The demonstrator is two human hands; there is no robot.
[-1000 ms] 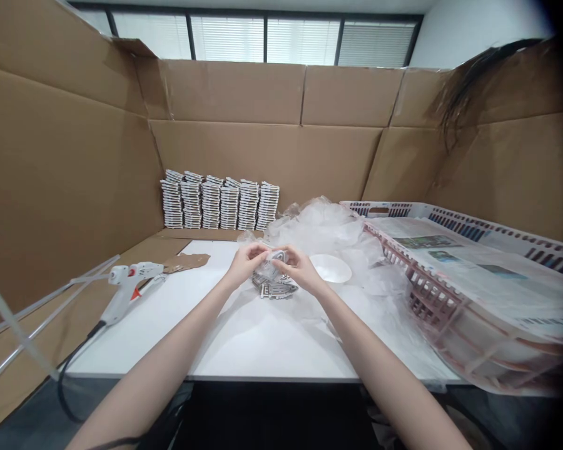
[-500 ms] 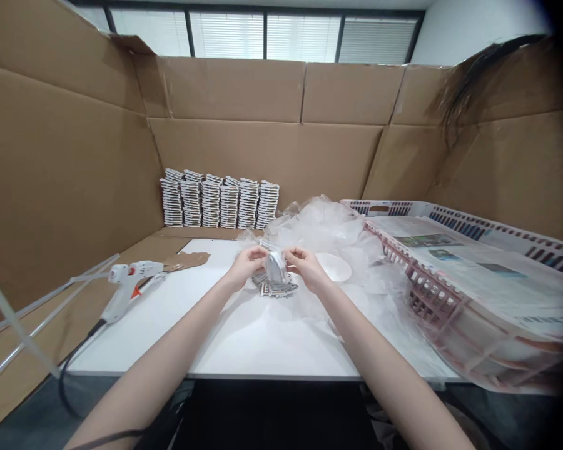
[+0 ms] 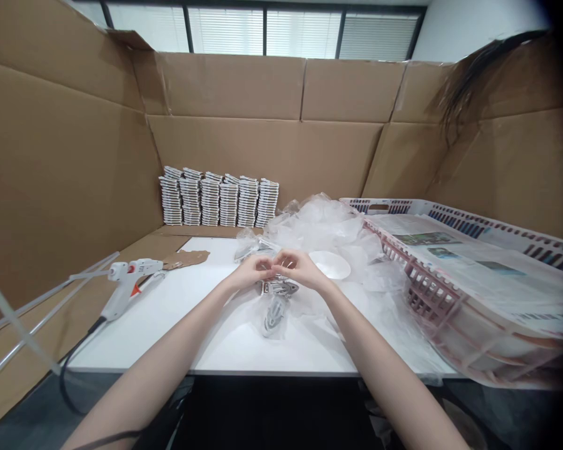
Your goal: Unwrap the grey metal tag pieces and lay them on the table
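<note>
My left hand [image 3: 253, 271] and my right hand [image 3: 298, 269] meet over the white table, fingertips pinched close together; whatever lies between them is too small to make out. Just beneath them are flat silvery patterned pieces [image 3: 281, 287]. A clear bag with a grey coiled item [image 3: 274, 314] lies on the table nearer to me. Behind my hands, more silvery pieces in clear plastic [image 3: 258, 245] rest at the edge of a heap of clear bags [image 3: 326, 222]. A round white disc [image 3: 331, 265] sits right of my right hand.
Several stacks of thin white-edged pieces [image 3: 219, 201] stand at the back against a cardboard wall [image 3: 263, 147]. A white glue gun [image 3: 119, 300] with glue sticks [image 3: 51, 319] lies left. A pink and white basket [image 3: 434, 294] holding printed sheets stands right.
The clear bag with the grey item, earlier upright between my hands, now lies on the table nearer to me. My hands have come together.
</note>
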